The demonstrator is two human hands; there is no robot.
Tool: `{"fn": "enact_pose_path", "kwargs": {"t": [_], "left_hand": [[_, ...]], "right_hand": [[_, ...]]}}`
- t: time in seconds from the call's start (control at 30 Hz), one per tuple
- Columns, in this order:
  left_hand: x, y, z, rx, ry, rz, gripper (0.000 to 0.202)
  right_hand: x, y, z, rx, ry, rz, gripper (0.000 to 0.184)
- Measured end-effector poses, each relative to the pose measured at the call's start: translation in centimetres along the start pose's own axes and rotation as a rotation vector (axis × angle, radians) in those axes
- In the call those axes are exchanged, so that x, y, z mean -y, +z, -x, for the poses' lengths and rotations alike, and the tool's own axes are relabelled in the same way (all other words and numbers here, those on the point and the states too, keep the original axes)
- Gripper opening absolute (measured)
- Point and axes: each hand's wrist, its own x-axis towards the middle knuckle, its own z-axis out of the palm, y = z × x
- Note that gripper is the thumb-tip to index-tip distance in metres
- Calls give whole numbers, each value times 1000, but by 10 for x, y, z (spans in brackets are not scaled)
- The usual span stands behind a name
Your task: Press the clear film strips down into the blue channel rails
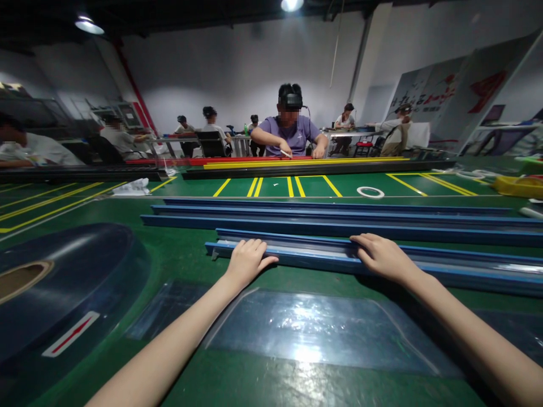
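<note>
A long blue rail with a channel-shaped profile lies across the green table in front of me. My left hand is closed over its near edge, close to the left end, with the fingertips inside and the thumb along the front. Farther right, my right hand grips the same rail, its fingers reaching into the channel and its thumb at the near wall. A pale, shiny strip shows inside the channel between the hands. Below the rail, a clear plastic sheet lies flat and reflects the lights.
More blue rails lie parallel just beyond. A large roll of film with a cardboard core sits at left. Black rails and a yellow rail lie farther back, before a seated co-worker. A white ring rests on the table.
</note>
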Motion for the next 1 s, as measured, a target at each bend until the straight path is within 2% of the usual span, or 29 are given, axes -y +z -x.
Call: {"fn": "enact_pose_path", "kwargs": {"t": [0.73,1.0], "left_hand": [[0,0,1,-10,10,-36,43],[-1,-3,0,46,-14,20,43]], "right_hand": [[0,1,0,-14,-14,-49,37],[1,0,0,0,-8,-71,37]]}}
